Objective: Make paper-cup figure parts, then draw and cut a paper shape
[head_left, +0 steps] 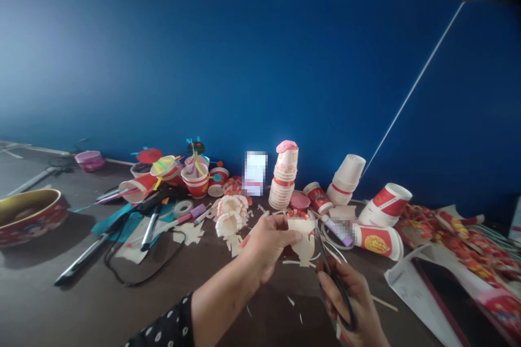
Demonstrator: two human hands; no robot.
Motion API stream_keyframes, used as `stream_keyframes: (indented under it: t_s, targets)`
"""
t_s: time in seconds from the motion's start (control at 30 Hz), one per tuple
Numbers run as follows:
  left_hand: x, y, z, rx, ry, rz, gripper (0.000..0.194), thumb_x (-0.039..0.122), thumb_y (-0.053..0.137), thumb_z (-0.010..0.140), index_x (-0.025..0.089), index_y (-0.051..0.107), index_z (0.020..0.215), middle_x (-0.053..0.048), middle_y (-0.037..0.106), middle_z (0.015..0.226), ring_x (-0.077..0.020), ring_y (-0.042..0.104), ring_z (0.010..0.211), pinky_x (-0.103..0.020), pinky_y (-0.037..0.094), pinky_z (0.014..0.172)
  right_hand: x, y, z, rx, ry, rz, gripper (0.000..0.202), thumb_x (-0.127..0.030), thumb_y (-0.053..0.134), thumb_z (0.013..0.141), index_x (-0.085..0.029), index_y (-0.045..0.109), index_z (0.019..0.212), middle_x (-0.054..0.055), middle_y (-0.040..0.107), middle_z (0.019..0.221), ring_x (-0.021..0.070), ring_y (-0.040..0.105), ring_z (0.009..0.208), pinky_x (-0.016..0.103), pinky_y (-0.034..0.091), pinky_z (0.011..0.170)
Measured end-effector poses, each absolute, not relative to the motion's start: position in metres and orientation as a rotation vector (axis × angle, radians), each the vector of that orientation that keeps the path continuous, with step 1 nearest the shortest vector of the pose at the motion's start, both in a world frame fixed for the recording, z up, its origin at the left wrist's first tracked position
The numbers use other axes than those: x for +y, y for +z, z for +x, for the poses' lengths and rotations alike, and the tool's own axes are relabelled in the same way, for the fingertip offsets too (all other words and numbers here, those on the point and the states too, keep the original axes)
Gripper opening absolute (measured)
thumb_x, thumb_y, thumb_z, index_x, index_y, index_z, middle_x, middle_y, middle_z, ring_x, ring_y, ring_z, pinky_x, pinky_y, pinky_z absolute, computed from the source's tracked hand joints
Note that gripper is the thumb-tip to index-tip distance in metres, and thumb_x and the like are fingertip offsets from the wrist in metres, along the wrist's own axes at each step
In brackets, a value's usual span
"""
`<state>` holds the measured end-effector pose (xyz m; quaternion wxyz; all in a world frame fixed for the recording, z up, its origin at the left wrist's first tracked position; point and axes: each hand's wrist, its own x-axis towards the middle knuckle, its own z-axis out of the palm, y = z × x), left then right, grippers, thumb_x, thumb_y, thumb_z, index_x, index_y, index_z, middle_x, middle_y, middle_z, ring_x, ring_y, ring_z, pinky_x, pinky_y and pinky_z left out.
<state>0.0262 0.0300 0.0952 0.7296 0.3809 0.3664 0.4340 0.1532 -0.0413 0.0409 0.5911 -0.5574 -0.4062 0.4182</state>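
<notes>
Between the thumb and fingers of my left hand [272,241] is a cream piece of paper [304,243], cut to a shape with a narrower lower end. My right hand [350,293] grips a pair of scissors [325,252] by its dark handles. The blades point up and away from me, along the right edge of the paper. Behind my hands stands a stack of paper cups [281,194] topped with a pink lump. Thin white offcuts [301,317] lie on the dark table [260,331] below.
Decorated paper cups [195,183] and a glue gun [146,206] with a black cord are at the left, near a red round tin [36,222]. Toppled cups [378,241], a phone [456,298] and red wrappers [476,238] lie at the right. A blue partition [244,65] rises behind.
</notes>
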Motion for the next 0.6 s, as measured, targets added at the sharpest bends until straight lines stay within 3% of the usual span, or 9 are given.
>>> stream_keyframes:
  t_s: [0.6]
  targets:
    - [0.0289,0.0964,0.027,0.766,0.96,0.788,0.014,0.011,0.061,0.052,0.012,0.056,0.065,-0.002,0.058,0.054,-0.0123,0.053,0.046,-0.024,0.04,0.045,-0.0404,0.0458,0.1566,-1.059,1.024,-1.315,0.033,-0.046,0.068,0.061,-0.016,0.056,0.066,-0.008,0.045,0.043,0.002,0.033,0.03,0.013,0.028,0.029]
